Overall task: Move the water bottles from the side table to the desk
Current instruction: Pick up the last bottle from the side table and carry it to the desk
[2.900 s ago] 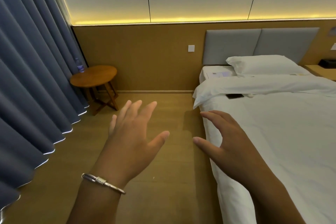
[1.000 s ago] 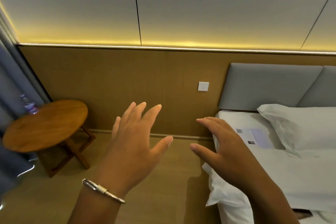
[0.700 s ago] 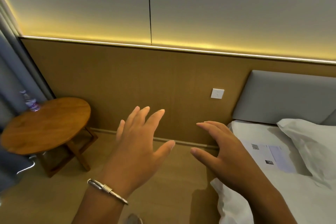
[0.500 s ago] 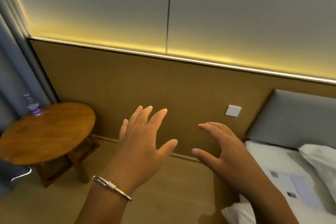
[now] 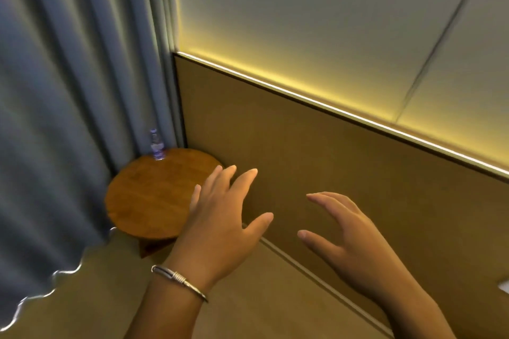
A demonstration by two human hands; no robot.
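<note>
One small clear water bottle [image 5: 156, 146] with a purple label stands upright at the far edge of a round wooden side table [image 5: 150, 195], close against the curtain. My left hand [image 5: 220, 223], with a metal bracelet on its wrist, hovers with spread fingers over the table's right edge and holds nothing. My right hand [image 5: 347, 237] floats further right in front of the wood wall panel, fingers loosely spread and empty. Both hands are well short of the bottle. The desk is out of view.
A blue-grey curtain [image 5: 63, 91] hangs along the left down to the floor. A wood-panelled wall [image 5: 316, 162] with a lit strip above runs behind the table. Wooden floor [image 5: 96, 297] lies in front. A white corner [image 5: 504, 287] shows at the right edge.
The view has swung left and come closer: the table and bottle moved from the far left toward the middle, and the bed and wall switch slid out of view. Both hands stay open.
</note>
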